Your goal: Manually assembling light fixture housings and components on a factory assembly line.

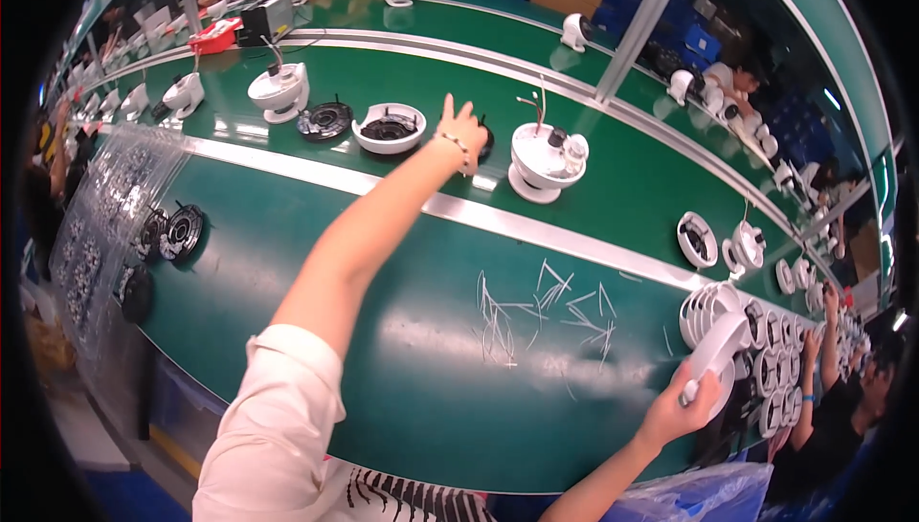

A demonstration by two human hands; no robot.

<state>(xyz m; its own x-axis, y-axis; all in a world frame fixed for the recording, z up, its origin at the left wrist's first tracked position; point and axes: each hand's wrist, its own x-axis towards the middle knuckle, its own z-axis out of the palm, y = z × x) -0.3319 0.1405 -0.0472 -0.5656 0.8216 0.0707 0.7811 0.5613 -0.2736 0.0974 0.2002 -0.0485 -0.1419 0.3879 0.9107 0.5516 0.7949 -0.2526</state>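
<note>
My left hand (461, 130) reaches over the green conveyor, fingers spread, with a bracelet at the wrist. A dark round part (486, 142) shows at its edge, mostly hidden by the hand; whether they touch I cannot tell. Left of it sits a white bowl-shaped housing (361, 138) with a black part inside. To the right stands a white fan base (543, 176) with wires rising from it. Low on the right, my right hand (678, 410) is closed around a white curved plastic housing (718, 344), in front of stacked white shells (702, 309).
Thin pale strips (498, 316) lie scattered on the green worktable (421, 417). Black round grilles (184, 231) and a clear plastic sheet (120, 221) are at the left. White round parts (768, 369) stand in rows at the right. Other people work across the line and at the right.
</note>
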